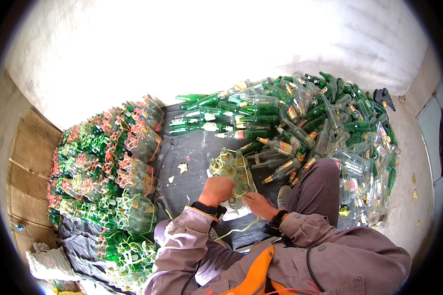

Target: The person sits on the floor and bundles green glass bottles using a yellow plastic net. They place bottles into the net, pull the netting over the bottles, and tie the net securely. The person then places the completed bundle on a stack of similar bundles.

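Note:
A bundle of clear glass bottles stands upright in front of me, with pale yellow-green strap around the bottle necks. My left hand is closed in a fist at the bundle's near left side; whatever its fingers grip is hidden. At the near right side, my right hand pinches the yellow-green strap by the bottle tops. A loose length of similar strap trails below my hands, over my lap. Something white lies under the bundle's near edge.
Strapped bundles of green and clear bottles stand in rows at left. Loose bottles lie heaped from the far middle round to the right, close to my knee. Dark sheeting covers the floor. Cardboard lines the left wall.

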The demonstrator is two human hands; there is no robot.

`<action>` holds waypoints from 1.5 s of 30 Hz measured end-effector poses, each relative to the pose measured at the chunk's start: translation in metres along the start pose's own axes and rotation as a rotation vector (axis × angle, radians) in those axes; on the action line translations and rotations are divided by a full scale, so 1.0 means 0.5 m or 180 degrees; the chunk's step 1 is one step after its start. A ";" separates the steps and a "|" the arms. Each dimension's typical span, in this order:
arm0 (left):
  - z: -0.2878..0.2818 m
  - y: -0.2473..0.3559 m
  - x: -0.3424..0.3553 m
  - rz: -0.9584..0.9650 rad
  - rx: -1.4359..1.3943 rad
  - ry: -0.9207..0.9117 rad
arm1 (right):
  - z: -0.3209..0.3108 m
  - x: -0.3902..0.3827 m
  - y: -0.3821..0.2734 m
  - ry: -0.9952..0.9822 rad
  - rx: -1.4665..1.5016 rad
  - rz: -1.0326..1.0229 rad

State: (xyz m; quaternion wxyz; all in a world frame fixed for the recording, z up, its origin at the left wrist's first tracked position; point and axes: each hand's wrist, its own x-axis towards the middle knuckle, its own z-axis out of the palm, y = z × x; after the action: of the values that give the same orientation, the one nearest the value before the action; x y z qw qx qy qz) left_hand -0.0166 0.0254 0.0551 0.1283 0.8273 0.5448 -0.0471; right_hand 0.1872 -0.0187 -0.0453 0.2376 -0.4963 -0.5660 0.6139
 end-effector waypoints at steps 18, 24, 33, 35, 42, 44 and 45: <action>0.004 -0.032 0.000 0.0088 -0.0182 -0.0067 | 0.015 -0.014 -0.023 -0.0099 0.0722 0.0205; -0.002 -0.035 0.001 -0.0038 -0.0264 -0.0021 | 0.011 -0.011 -0.025 -0.0170 0.0689 0.0240; 0.020 -0.061 -0.002 -0.0101 -0.0217 0.0231 | 0.021 0.004 -0.009 -0.0186 0.0672 -0.0024; 0.009 -0.050 -0.002 -0.0124 -0.0453 0.0369 | 0.019 -0.014 -0.025 -0.0163 0.0796 0.0056; 0.015 -0.053 0.002 -0.0066 -0.0584 0.0516 | 0.016 -0.009 -0.019 -0.0126 0.0853 0.0164; 0.022 -0.056 0.004 -0.0001 -0.0651 0.0577 | 0.017 -0.007 -0.011 -0.0129 0.0877 0.0187; 0.024 -0.061 0.002 0.0022 -0.0683 0.0632 | 0.021 -0.007 -0.016 -0.0149 0.0892 0.0197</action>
State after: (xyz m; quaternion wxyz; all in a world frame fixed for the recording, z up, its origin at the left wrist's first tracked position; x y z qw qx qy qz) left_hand -0.0433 0.0343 0.0383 0.1616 0.8113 0.5540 0.0938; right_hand 0.1773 -0.0243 -0.0380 0.2723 -0.4610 -0.4645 0.7053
